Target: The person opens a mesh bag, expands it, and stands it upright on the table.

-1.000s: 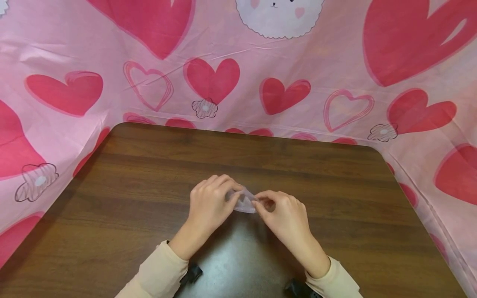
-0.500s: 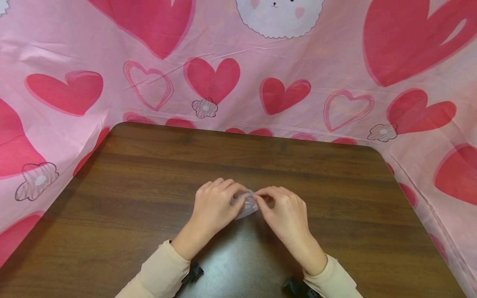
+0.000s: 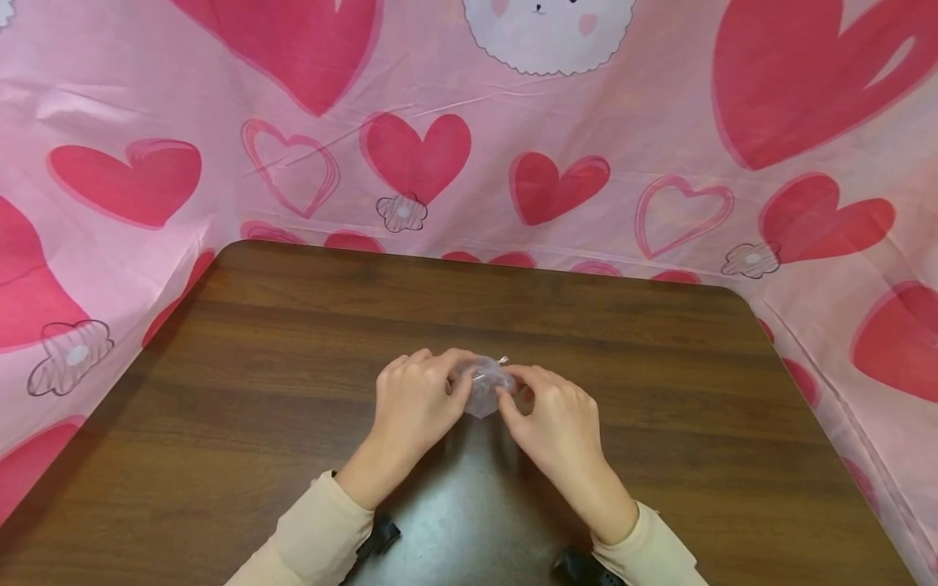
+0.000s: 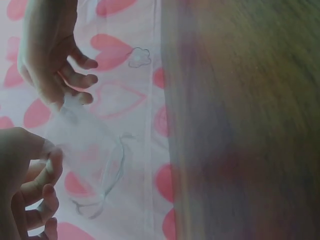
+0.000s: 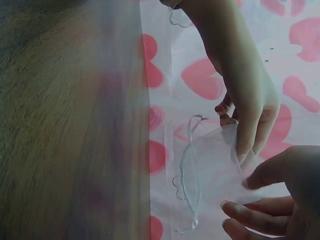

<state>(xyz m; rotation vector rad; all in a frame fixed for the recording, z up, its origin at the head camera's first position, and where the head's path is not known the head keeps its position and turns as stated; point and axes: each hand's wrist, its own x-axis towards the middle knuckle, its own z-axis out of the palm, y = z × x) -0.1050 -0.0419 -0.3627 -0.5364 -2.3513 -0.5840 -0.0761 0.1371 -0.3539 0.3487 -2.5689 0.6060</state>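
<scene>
A small sheer, whitish drawstring pouch (image 3: 482,394) is held up over the table between two hands. My left hand (image 3: 416,400) pinches one side of it between thumb and forefinger. On the other side, my right hand (image 3: 563,413) grips it the same way. Both wrist views show the pouch hanging from its bottom end, with the ribbon drawstring (image 5: 186,172) and gathered mouth pointing away from the fingers. A pale ribbon end (image 3: 503,360) sticks up beyond it in the head view. The cloth is see-through, and hearts on the backdrop show through it.
The dark wood-grain table (image 3: 293,325) has rounded far corners. Pink cloth (image 3: 572,114) printed with red hearts hangs behind it and along its sides. Black wrist devices (image 3: 379,537) sit under both beige sleeves (image 3: 315,533).
The pouch has turned and spread between my fingers, so more of it faces up and a ribbon end shows at its far side. Both hands have shifted only slightly.
</scene>
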